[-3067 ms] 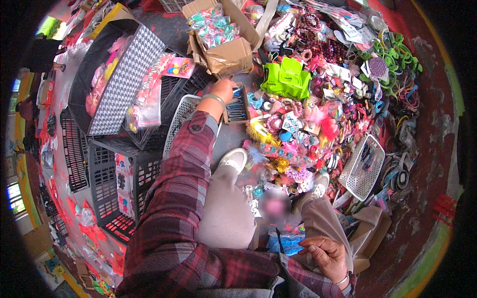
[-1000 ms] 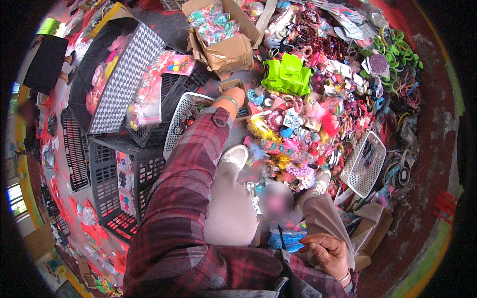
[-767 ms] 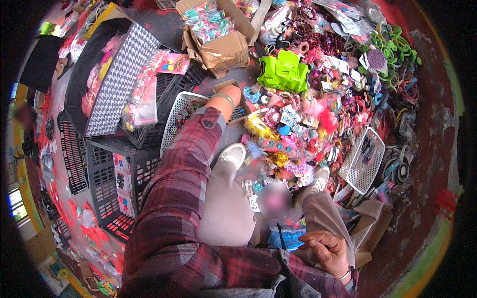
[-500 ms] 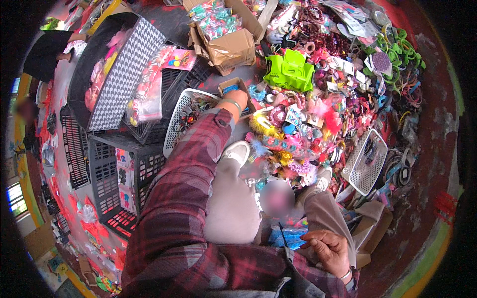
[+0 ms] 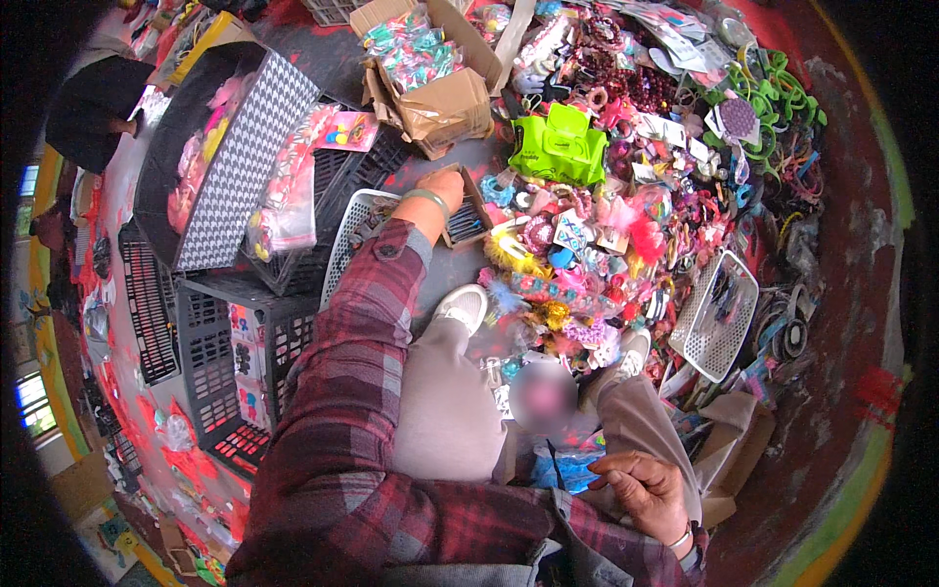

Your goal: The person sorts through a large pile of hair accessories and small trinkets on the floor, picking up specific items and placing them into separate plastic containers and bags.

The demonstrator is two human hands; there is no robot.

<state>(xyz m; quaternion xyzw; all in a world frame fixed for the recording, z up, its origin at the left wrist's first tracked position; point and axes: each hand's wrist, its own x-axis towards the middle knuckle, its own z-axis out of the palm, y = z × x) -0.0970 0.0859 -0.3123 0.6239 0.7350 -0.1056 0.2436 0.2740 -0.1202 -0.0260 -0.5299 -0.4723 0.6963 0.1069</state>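
My left hand (image 5: pixel 440 189) is stretched far forward, closed, over the left edge of a small open cardboard box (image 5: pixel 477 235). Its fingertips are turned away, hiding what they hold, if anything. Slim dark and blue pieces (image 5: pixel 463 223) lie inside the box. Just left of that wrist stands a white perforated basket (image 5: pixel 339 256) with small mixed items, partly covered by my sleeve. Near my lap, my right hand (image 5: pixel 646 494) has its thumb and fingers curled together; anything between them is too small to make out. A blue plastic packet (image 5: pixel 567 468) lies beside it.
A large heap of hair accessories (image 5: pixel 587 245) spreads ahead and right, with a green bag (image 5: pixel 559 147) on it. Another white basket (image 5: pixel 719 318) stands at right. Black crates (image 5: pixel 220 357) and a houndstooth bin (image 5: pixel 249 147) are at left; a carton (image 5: pixel 440 108) stands ahead.
My left hand has drawn back leftward from inside the small box to its left edge, so more of the contents show. The right hand has stayed in place. The view has shifted slightly.
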